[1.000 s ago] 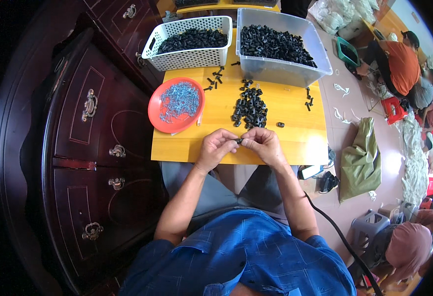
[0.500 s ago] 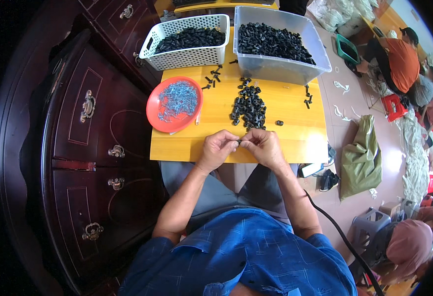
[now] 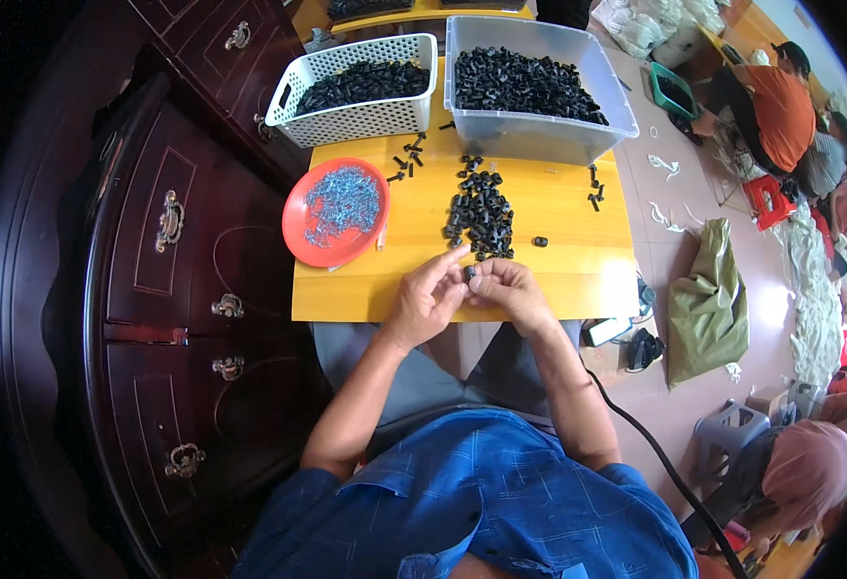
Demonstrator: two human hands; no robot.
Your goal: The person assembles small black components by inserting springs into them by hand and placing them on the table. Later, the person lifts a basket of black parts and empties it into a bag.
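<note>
Over the near edge of the yellow table, my right hand [image 3: 510, 289] pinches a small black plastic part [image 3: 471, 274] between thumb and fingers. Just left of it, my left hand [image 3: 423, 301] is open, its thumb and index finger spread apart around nothing. Right beyond my fingertips lies a heap of short black tubular pieces [image 3: 481, 214], with one loose black piece [image 3: 540, 241] to its right. A red plate [image 3: 298, 243] of small silvery-blue metal pieces, seemingly screws, sits on the left of the table.
At the table's far side stand a white perforated basket [image 3: 356, 125] and a clear plastic bin [image 3: 539, 130], both holding black parts. Dark wooden cabinets [image 3: 163, 280] flank the left. An olive sack [image 3: 708, 309] rests on the floor to the right, where several people sit farther off.
My left fingers have come away from the small black part and spread. My right hand keeps it, now more visible. The view has shifted slightly.
</note>
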